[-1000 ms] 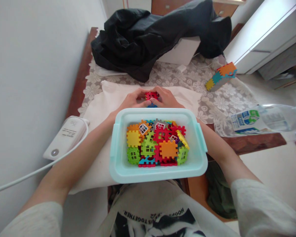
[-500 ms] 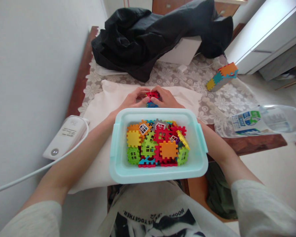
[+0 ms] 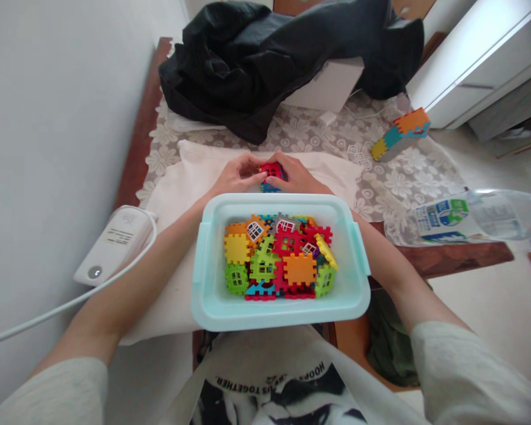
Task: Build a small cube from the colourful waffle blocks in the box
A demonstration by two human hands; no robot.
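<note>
Your left hand (image 3: 234,175) and right hand (image 3: 297,175) both close their grip on a small red-and-blue block cluster (image 3: 270,176), held over the cream cloth (image 3: 190,171) just beyond the tub (image 3: 212,298). Only a few pieces are joined; the tub's loose blocks (image 3: 278,257) remain unused.

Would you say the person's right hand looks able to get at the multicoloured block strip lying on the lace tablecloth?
Probably yes: the right hand is shut on the small red and blue block piece, but only bare lace tablecloth separates it from the multicoloured block strip.
</note>
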